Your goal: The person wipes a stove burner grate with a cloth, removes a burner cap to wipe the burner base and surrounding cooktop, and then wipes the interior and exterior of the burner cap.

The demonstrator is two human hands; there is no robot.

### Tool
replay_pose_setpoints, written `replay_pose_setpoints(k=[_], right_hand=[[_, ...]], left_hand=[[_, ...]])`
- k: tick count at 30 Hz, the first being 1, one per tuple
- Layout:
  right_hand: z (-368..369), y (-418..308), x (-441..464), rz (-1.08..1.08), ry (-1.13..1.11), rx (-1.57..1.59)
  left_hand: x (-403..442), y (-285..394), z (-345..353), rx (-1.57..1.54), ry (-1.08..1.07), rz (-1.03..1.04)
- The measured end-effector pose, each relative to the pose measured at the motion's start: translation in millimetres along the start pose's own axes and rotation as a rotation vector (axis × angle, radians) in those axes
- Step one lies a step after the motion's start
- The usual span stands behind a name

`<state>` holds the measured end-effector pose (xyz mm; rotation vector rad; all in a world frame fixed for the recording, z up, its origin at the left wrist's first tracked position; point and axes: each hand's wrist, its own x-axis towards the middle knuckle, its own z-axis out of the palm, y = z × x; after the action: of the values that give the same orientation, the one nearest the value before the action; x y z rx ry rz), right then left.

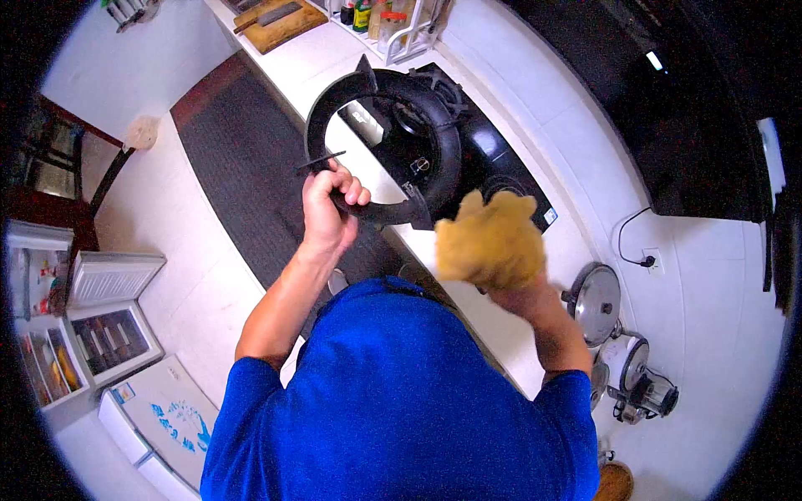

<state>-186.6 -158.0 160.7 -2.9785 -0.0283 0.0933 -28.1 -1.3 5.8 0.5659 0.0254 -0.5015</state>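
Observation:
My left hand (331, 205) is closed around the lower left of a black ring-shaped pan support (449, 154). The ring is held up in the air, tilted, with its prongs sticking out. Through and behind it shows a black gas hob (494, 150) set in the white counter. A yellow-brown cloth (491, 242) is bunched over my right hand (520, 297); it covers the fingers and looks slightly blurred. The cloth is to the lower right of the ring, in front of the hob, apparently apart from the ring.
Beyond the hob stand a white rack (409, 42) with bottles and jars, and a wooden board (280, 21) with a cleaver. On the right are a lidded pot (595, 305) and a black plug (647, 260). A dark mat (238, 159) covers the floor; a white fridge (171, 417) is lower left.

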Motion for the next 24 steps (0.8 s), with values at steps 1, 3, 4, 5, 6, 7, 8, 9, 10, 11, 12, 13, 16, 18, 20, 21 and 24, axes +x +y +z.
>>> replay_pose_setpoints(k=[1, 3, 4, 5, 6, 7, 8, 9, 10, 11, 12, 13, 16, 18, 20, 21, 24], right_hand=[[2, -15, 7, -0.089, -0.044, -0.131], [27, -32, 24, -0.233, 0.026, -0.215], [54, -27, 33, -0.262, 0.167, -0.045], [81, -22, 41, -0.312, 0.305, 0.12], [86, -14, 44, -0.374, 0.438, 0.141], [92, -6, 47, -0.433, 0.574, 0.152], [99, 7, 43, -0.442, 0.569, 0.154], [116, 22, 39, -0.361, 0.529, 0.213], [119, 24, 37, -0.277, 0.485, 0.27], [122, 23, 33, -0.154, 0.442, 0.336], [123, 22, 30, -0.156, 0.44, 0.335], [123, 22, 28, -0.105, 0.47, 0.316], [102, 20, 29, -0.052, 0.424, 0.225], [94, 24, 26, -0.059, 0.345, 0.157], [93, 32, 11, -0.116, 0.452, 0.211], [77, 29, 5, 0.043, 0.324, 0.827], [74, 67, 2, 0.243, -0.009, 0.891]], left_hand=[[-2, -4, 4, -0.005, -0.005, -0.006], [-8, -8, 16, 0.069, 0.028, 0.094], [-13, -4, 24, 0.097, 0.036, 0.093], [-17, -5, 26, 0.067, 0.045, 0.103], [-20, -6, 29, 0.038, 0.054, 0.115], [-21, -7, 29, 0.077, 0.057, 0.178], [-21, -7, 30, 0.074, 0.063, 0.185], [-22, -7, 29, 0.077, 0.076, 0.218], [-24, -7, 29, 0.08, 0.089, 0.246], [-25, -7, 29, 0.07, 0.098, 0.259], [-26, -6, 29, 0.068, 0.1, 0.259], [-26, -4, 28, 0.095, 0.11, 0.269], [-24, -4, 24, 0.144, 0.112, 0.303], [-23, -1, 21, 0.142, 0.116, 0.304], [-23, 2, 18, 0.14, 0.107, 0.319], [-23, 3, 17, 0.138, 0.09, 0.328], [-20, 3, 13, 0.155, 0.101, 0.349]])
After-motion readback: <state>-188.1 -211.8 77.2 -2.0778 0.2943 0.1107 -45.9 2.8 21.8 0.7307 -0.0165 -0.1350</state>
